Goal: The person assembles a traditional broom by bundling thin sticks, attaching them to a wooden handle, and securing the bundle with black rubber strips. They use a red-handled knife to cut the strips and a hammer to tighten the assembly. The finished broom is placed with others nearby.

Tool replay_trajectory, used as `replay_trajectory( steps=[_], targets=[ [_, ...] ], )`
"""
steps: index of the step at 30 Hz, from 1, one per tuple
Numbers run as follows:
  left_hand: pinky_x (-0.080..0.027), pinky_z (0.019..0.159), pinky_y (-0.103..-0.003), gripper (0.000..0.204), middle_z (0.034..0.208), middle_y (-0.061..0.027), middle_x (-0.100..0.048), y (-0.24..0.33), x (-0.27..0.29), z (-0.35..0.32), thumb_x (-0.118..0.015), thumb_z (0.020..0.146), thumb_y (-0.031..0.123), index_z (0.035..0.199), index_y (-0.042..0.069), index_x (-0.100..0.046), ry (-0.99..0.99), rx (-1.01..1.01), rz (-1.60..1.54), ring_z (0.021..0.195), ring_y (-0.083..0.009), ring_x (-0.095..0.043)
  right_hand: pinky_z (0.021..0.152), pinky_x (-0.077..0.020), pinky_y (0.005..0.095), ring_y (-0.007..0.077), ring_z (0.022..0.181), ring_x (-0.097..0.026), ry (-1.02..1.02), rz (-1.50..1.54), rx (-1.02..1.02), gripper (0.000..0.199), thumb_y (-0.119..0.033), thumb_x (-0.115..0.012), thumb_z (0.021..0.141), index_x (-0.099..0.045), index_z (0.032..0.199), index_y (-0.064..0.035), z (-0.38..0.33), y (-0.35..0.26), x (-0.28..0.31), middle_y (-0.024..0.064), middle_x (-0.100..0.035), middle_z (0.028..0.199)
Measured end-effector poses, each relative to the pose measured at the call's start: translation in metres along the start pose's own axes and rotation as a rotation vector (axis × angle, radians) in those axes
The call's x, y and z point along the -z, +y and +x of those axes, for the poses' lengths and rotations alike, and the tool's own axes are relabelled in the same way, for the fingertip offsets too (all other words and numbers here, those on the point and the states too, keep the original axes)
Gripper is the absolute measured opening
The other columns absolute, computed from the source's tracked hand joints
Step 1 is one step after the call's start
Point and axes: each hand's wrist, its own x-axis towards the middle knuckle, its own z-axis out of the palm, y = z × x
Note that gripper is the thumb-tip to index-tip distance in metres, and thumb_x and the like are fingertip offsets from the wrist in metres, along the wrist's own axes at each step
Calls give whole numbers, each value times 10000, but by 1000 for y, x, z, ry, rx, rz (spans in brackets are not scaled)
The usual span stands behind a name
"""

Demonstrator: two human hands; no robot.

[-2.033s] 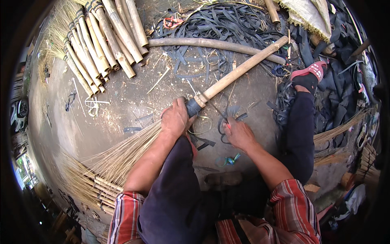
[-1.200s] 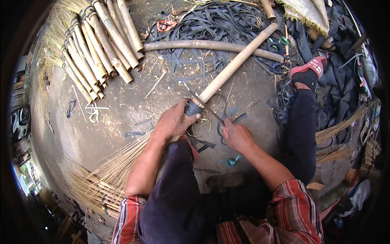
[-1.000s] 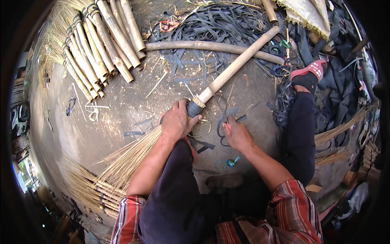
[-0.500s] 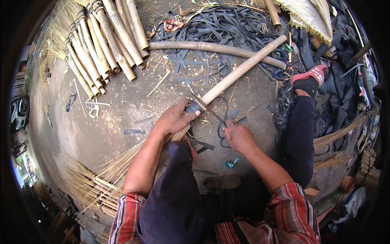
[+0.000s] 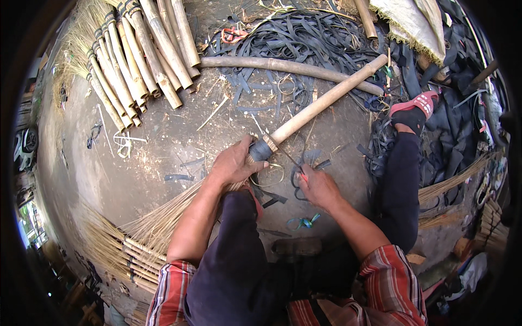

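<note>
Here, a stiff, light broom (image 5: 304, 117) is lying across the lap, handle pointing far right.
The left hand (image 5: 231, 163) is clamping the dark binding (image 5: 261, 149); the right hand (image 5: 318, 187) is seemingly pinching a thin strip (image 5: 288, 158).

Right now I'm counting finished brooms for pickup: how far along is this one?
Done: a pile of finished brooms lies at upper left. In hand: the left hand grips the broom at its dark binding, bristles already joined to the handle; the right hand pulls a thin strip taut. Left: the binding's end is still loose.
</note>
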Motion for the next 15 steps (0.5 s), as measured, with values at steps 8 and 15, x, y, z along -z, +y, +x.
replay_trajectory(
  steps=[8, 15],
  targets=[
    [-548, 995, -522, 1016, 1226, -319, -708, -6, -3, 6, -859, 823, 559, 1568, 64, -377, 2, 8, 48, 1154, -492, -695, 778, -510, 626, 558, 886, -670, 5, 75, 16, 331, -334, -572, 1057, -587, 1151, -17, -2, 1, -4, 332, -695, 883],
    [-547, 1015, -527, 1228, 1257, -307, -700, -17, -2, -15, -924, 696, 625, 1573, 1, -332, 134, -11, 274, 1153, -495, -693, 935, -538, 548, 461, 1020, -697, 846, -311, 160, 399, -275, -641, 1030, -589, 1343, -32, 3, -7, 1, 275, -705, 1093]
  ],
)
